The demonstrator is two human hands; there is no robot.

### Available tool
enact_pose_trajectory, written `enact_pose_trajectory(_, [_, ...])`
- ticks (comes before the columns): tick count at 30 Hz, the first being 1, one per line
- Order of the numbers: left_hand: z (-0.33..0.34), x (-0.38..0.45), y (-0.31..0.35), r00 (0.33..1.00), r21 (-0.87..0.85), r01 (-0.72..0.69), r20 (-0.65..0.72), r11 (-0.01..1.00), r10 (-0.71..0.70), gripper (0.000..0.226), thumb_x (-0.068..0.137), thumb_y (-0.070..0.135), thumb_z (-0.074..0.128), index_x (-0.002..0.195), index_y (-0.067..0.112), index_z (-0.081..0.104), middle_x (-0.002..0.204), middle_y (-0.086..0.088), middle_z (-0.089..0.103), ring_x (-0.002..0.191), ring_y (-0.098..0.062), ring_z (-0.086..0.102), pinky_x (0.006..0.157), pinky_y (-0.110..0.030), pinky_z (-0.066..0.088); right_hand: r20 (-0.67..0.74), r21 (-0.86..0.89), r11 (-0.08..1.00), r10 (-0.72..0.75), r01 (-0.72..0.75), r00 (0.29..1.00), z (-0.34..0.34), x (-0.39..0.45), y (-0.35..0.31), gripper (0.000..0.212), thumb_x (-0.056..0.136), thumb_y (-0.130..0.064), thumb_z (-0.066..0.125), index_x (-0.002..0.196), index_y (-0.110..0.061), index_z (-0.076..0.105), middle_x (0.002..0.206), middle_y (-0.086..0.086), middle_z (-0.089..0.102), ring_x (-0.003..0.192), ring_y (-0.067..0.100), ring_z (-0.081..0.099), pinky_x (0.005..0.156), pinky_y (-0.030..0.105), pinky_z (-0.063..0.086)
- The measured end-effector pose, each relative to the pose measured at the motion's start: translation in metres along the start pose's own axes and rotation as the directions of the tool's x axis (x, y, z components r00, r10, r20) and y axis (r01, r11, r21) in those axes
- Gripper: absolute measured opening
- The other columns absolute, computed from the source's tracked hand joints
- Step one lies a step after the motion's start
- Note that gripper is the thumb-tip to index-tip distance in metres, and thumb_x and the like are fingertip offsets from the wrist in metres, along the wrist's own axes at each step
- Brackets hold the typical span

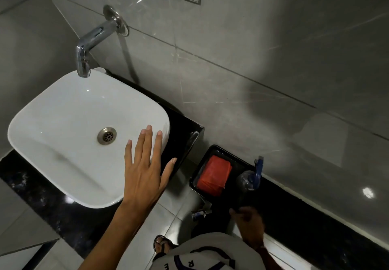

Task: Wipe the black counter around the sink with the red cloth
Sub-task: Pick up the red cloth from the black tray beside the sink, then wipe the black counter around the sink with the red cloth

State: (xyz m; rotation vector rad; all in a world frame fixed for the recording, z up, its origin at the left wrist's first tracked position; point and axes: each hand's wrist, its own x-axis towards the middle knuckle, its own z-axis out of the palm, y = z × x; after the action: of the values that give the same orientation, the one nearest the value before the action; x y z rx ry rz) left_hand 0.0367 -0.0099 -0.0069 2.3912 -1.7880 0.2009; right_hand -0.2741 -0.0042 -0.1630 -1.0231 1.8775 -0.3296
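The red cloth (214,175) lies folded in a black tray (233,155) on a low black ledge to the right of the sink. The black counter (42,196) runs around a white basin (31,110). My left hand (145,168) is flat with its fingers spread, hovering over or resting on the basin's near right rim and holding nothing. My right hand (250,223) is lower, in shadow at the near corner of the tray, a short way from the cloth. Its fingers look curled, and I cannot make out whether they grip anything.
A chrome wall faucet (94,36) juts out over the basin's far edge. A clear spray bottle with a blue trigger (247,180) stands right of the tray. A small tap (200,213) sticks out near the floor, and my sandalled foot (162,244) is below.
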Motion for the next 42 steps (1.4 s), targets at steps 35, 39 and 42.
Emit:
enact_pose_trajectory(35, [-0.015, -0.057, -0.111, 0.966, -0.116, 0.202, 0.185, 0.972, -0.179, 0.074, 0.096, 0.059, 0.034, 0.157, 0.018, 0.036, 0.168, -0.006, 0.033, 0.155, -0.023, 0.033, 0.122, -0.048, 0.034, 0.313, -0.651, 0.367, -0.667, 0.664, 0.676, 0.095, 0.022, -0.266, 0.063, 0.078, -0.024, 0.078, 0.138, -0.021, 0.059, 0.131, 0.008, 0.056, 0.124, 0.029, 0.053, 0.106, 0.041, 0.043])
enact_pose_trajectory(39, [-0.016, -0.057, -0.114, 0.966, -0.146, 0.195, 0.197, 0.97, -0.164, 0.074, 0.095, 0.06, 0.036, 0.155, 0.018, 0.04, 0.166, -0.004, 0.037, 0.153, -0.022, 0.036, 0.118, -0.046, 0.035, 0.33, -0.687, 0.281, -0.701, 0.67, 0.632, 0.094, 0.023, -0.258, 0.048, 0.075, -0.058, 0.065, 0.108, -0.024, 0.073, 0.118, 0.004, 0.053, 0.115, 0.028, 0.046, 0.097, 0.042, 0.041])
enact_pose_trajectory(42, [-0.018, -0.053, -0.128, 0.974, -0.146, 0.136, 0.202, 0.98, -0.105, 0.072, 0.092, 0.058, 0.04, 0.151, 0.017, 0.046, 0.161, -0.004, 0.045, 0.147, -0.023, 0.044, 0.112, -0.045, 0.037, 0.3, -0.646, 0.201, -0.821, 0.736, 0.487, 0.088, 0.038, -0.265, 0.037, 0.085, -0.048, 0.063, 0.111, -0.023, 0.07, 0.126, 0.004, 0.055, 0.12, 0.027, 0.049, 0.1, 0.042, 0.043])
